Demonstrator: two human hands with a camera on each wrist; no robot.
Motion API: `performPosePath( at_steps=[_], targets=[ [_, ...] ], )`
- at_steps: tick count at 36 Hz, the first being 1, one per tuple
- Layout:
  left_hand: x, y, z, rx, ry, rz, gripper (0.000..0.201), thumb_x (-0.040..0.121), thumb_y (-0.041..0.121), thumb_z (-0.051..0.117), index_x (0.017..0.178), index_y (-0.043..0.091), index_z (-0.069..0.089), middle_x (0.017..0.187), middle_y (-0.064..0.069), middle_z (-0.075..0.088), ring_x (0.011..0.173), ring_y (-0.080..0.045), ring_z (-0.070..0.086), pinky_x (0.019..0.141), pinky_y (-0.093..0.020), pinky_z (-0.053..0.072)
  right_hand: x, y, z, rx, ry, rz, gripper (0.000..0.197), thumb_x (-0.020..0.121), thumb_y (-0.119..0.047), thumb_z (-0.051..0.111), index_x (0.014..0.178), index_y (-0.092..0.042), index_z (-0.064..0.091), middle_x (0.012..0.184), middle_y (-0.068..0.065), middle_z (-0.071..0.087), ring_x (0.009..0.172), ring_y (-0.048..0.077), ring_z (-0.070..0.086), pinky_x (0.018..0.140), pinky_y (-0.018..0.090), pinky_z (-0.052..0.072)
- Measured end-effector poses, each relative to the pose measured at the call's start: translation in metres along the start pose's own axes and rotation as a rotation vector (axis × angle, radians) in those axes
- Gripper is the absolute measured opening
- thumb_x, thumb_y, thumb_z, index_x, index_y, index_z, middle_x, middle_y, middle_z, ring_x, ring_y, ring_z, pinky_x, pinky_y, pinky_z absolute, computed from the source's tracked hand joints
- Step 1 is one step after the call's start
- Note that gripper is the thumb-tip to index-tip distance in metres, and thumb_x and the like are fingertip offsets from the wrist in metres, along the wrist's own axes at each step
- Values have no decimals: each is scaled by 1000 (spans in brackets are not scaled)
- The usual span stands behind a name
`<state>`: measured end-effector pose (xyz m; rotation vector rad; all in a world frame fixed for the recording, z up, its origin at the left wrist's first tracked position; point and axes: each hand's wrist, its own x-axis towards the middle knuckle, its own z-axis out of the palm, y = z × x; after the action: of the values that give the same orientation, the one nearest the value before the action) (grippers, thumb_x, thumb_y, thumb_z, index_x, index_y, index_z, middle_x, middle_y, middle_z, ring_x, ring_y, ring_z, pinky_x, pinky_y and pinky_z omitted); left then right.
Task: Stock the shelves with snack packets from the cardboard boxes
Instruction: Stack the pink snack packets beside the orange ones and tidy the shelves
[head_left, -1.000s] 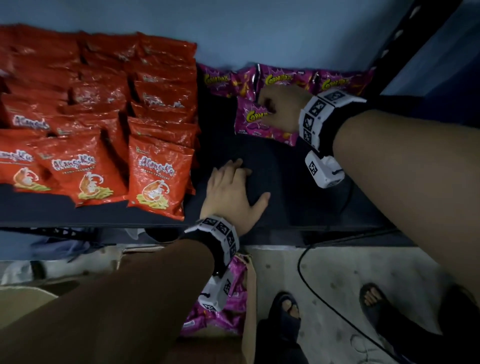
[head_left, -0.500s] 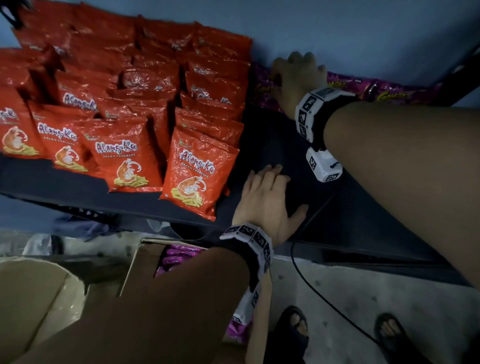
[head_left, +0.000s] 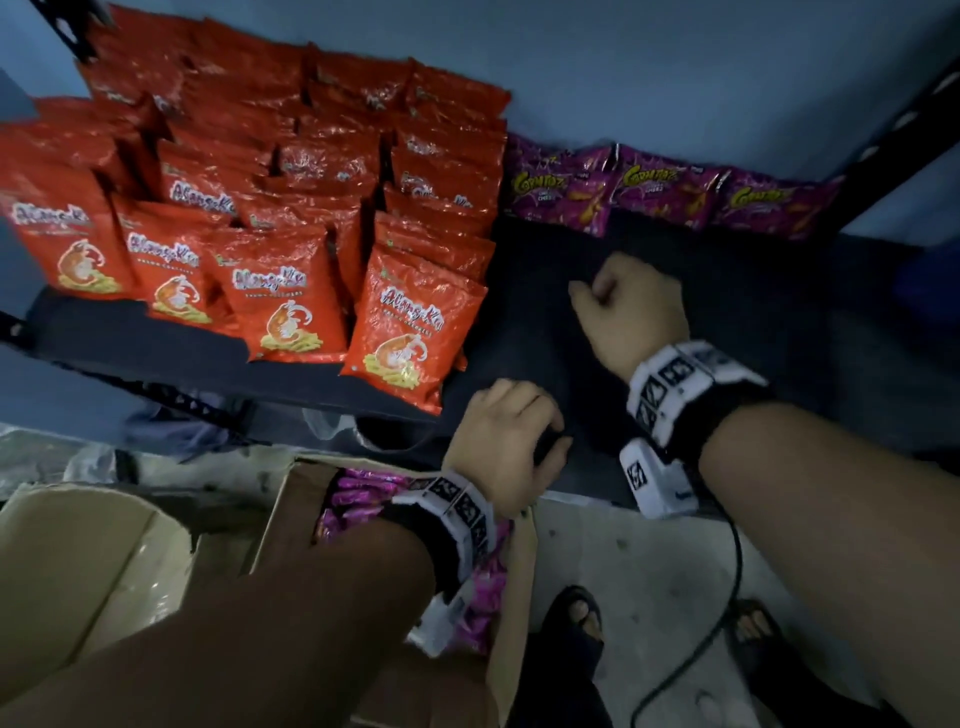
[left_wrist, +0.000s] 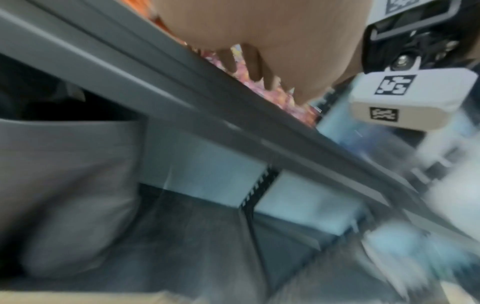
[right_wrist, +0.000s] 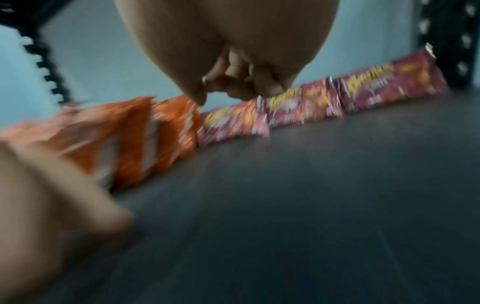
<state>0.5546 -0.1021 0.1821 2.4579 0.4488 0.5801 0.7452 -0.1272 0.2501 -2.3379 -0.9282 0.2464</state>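
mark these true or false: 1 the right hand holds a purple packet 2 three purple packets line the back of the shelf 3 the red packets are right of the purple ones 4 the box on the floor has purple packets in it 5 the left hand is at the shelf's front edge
1. False: the right hand is curled and holds nothing.
2. True: three purple packets line the back of the shelf.
3. False: the red packets are left of them.
4. True: the box has purple packets.
5. True: the left hand is there.
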Motion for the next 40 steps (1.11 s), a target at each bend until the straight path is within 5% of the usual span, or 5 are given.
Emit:
performPosePath(
  at_steps=[6,17,21,29,40],
  targets=[
    [-86,-21,-28,60,-133,41,14,87,32,67,87,18,64,87,-1,56,81,-24,51,69,-35,40,-98,-6,30,136,49,-91,41,95,-36,67,64,-17,48,51,-4,48,48,15,49,49,36,43],
    [-226,-126,-33,15,-405,-584,21,82,34,76,98,25,66,96,7,57,82,-19,59,73,-36,53,-234,37,141,7,-494,210,18,93,-36,65,87,-19,66,64,-3,59,61,15,59,64,39,55],
    [-250,-160,-10,4,-437,-734,31,84,36,79,108,21,67,106,4,60,86,-17,59,78,-31,50,-249,68,195,-69,-612,321,25,93,-39,65,77,-23,55,72,-4,64,68,16,62,70,40,58],
    [-272,-238,63,63,-552,-916,50,86,37,75,131,22,58,129,-2,53,120,-27,54,105,-42,47,-263,154,318,-43,-691,580,64,80,-57,75,133,-27,55,125,-3,66,110,21,65,96,41,56],
    [-243,-338,122,196,-480,-924,55,89,25,71,141,19,54,142,-13,49,129,-36,46,112,-41,37,-242,191,426,89,-688,692,64,85,-45,79,136,-15,54,123,1,65,109,23,62,95,30,49]
  ],
)
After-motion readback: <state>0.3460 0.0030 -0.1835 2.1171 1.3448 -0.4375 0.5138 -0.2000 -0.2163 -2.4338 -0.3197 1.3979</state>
